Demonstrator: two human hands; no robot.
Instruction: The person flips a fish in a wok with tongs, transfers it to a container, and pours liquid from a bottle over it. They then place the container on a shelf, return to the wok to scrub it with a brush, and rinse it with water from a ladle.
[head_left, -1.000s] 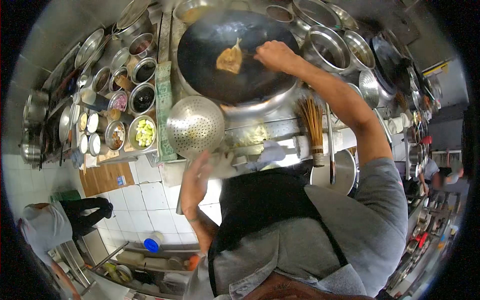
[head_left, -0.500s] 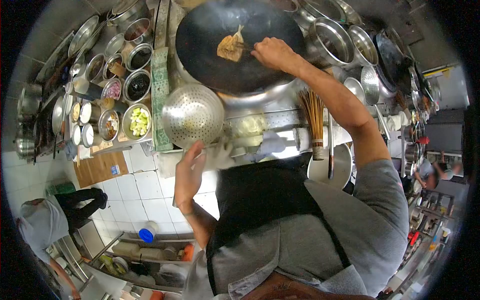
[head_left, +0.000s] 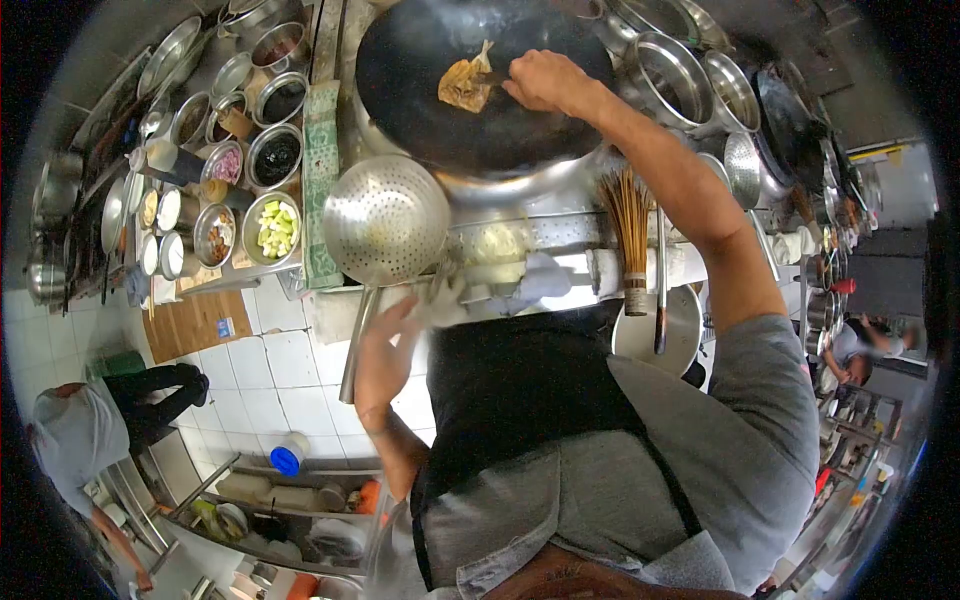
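A browned whole fish (head_left: pixel 466 84) with a pale tail lies in the large dark wok (head_left: pixel 420 130). Over the wok, my right hand (head_left: pixel 545 82) is closed on a utensil whose thin dark end reaches the fish's right side. My left hand (head_left: pixel 388 350) is beside the handle of a round perforated skimmer (head_left: pixel 387 220), its fingers apart and slightly blurred. The skimmer rests at the counter edge, its handle pointing down toward the floor.
Bowls of chopped green vegetable (head_left: pixel 277 230), dark sauce and other ingredients stand left. A bamboo brush (head_left: pixel 628 235) and steel pots (head_left: pixel 670 80) are at right. One person (head_left: pixel 80 430) stands at lower left; another (head_left: pixel 858 345) is far right.
My left hand has shifted right and down, away from the skimmer handle, which now shows. My right hand is slightly higher in view, and the fish has moved a little.
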